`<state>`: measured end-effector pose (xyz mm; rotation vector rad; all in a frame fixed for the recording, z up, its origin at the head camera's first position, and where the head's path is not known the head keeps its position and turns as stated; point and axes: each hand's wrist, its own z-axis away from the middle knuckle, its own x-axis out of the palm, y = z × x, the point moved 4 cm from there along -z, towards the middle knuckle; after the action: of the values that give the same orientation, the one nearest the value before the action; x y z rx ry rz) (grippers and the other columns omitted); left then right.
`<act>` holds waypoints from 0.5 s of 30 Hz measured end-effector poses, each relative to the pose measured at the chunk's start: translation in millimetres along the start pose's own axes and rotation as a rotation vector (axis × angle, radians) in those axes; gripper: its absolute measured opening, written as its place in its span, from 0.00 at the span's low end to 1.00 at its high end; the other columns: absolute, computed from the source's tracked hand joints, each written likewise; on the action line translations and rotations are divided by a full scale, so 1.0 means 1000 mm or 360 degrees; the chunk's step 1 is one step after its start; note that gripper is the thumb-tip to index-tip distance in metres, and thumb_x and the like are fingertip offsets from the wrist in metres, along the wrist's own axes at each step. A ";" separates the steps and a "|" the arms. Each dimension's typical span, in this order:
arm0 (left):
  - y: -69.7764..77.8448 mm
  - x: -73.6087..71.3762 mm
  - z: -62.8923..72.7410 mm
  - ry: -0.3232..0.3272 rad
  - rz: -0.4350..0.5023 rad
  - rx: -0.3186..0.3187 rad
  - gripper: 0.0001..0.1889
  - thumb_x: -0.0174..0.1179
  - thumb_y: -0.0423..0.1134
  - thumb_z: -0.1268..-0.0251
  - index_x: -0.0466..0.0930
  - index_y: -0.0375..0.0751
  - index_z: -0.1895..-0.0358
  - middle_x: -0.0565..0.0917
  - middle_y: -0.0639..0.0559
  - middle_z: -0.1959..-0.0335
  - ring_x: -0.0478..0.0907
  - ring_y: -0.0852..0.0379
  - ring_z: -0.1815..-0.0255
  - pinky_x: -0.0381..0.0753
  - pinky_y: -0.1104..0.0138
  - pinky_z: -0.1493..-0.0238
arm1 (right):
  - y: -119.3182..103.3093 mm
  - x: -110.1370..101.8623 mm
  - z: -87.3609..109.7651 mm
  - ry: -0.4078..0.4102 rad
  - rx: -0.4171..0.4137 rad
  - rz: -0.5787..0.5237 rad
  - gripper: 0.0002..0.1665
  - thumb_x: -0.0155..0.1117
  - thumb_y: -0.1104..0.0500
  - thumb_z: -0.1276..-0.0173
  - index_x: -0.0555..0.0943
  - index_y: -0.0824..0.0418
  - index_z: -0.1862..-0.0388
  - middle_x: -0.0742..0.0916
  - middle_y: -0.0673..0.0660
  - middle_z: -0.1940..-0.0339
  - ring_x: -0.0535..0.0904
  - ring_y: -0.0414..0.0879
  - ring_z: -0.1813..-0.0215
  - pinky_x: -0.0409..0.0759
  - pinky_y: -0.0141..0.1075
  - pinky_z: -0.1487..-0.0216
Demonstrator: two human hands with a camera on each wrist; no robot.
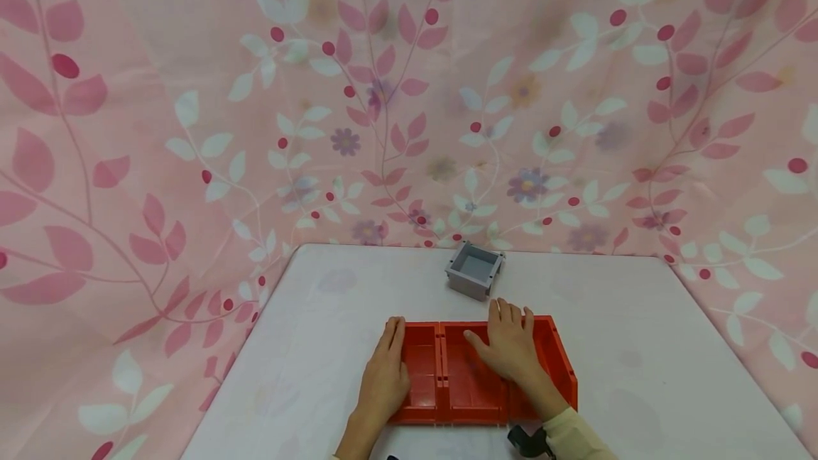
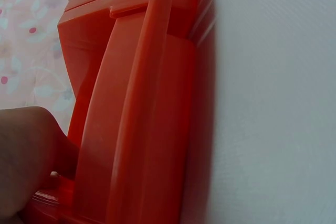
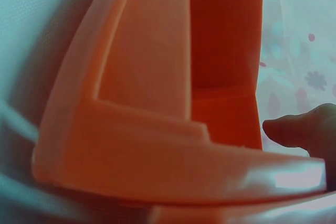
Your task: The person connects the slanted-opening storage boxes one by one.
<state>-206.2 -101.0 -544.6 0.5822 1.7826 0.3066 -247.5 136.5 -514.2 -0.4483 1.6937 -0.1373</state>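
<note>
Several red plastic bins (image 1: pixel 476 396) stand side by side in a row on the white table. My left hand (image 1: pixel 383 378) grips the side wall of the leftmost bin, its thumb on the inner side. In the left wrist view that hand shows at the lower left, bent over the bin's edge (image 2: pixel 131 119). Across the bins on the right lies my right hand (image 1: pixel 513 346), its fingers reaching the back rim and its thumb spread out to the left. In the right wrist view the straight thumb (image 3: pixel 291 129) stands beside an orange-red bin wall (image 3: pixel 157 150).
Behind the row, a small grey bin (image 1: pixel 474 272) sits near the table's far edge. A pink curtain with leaf prints (image 1: pixel 409 126) surrounds the white table (image 1: pixel 307 346). A black wrist camera (image 1: pixel 529 441) shows at the right sleeve.
</note>
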 end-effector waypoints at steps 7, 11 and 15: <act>0.000 -0.001 -0.001 0.0021 -0.0013 0.0023 0.40 0.63 0.24 0.36 0.61 0.36 0.19 0.62 0.42 0.19 0.65 0.43 0.23 0.77 0.53 0.37 | -0.001 0.002 0.001 0.0027 -0.0012 0.0001 0.54 0.72 0.41 0.35 0.64 0.75 0.24 0.71 0.73 0.26 0.63 0.71 0.27 0.46 0.70 0.24; 0.001 -0.002 0.001 0.0043 0.0000 0.0034 0.40 0.63 0.23 0.37 0.62 0.35 0.20 0.63 0.42 0.20 0.66 0.43 0.24 0.81 0.53 0.41 | 0.002 0.009 0.003 0.0007 -0.0001 0.0006 0.54 0.72 0.41 0.35 0.64 0.75 0.24 0.71 0.74 0.26 0.63 0.71 0.27 0.46 0.70 0.25; 0.002 -0.003 0.001 0.0058 0.0009 0.0049 0.40 0.61 0.21 0.38 0.61 0.35 0.20 0.62 0.42 0.20 0.67 0.43 0.25 0.84 0.54 0.45 | 0.006 0.015 0.002 0.0003 0.0015 -0.0039 0.56 0.71 0.40 0.35 0.62 0.75 0.23 0.69 0.74 0.25 0.61 0.71 0.26 0.44 0.69 0.24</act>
<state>-204.4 -100.8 -541.3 0.6074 1.8240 0.2959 -248.3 136.6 -530.9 -0.4619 1.6895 -0.1635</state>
